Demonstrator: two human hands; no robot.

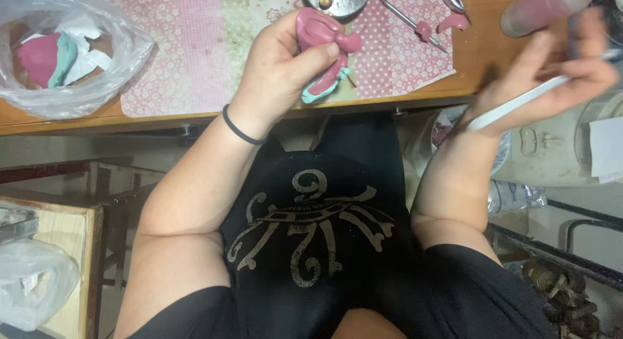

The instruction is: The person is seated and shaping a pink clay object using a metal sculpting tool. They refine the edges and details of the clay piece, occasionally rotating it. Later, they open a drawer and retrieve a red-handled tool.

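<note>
Two hands: left hand (282, 60) upper centre, right hand (551, 73) upper right. One pink-and-teal clay figure (324, 50). One white tool (519, 102). Two plastic bags: one upper left (71, 50), one lower left (32, 287). One black wristband (240, 128). Two loose pink clay bits (441, 26), top right.

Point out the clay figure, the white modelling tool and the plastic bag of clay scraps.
clay figure (322, 37): head view, on its pink upper body, above the left hand's thumb.
white modelling tool (519, 102): head view, mid-shaft, below the right hand's fingers.
plastic bag of clay scraps (123, 60): head view, clear right-hand wall.
</note>
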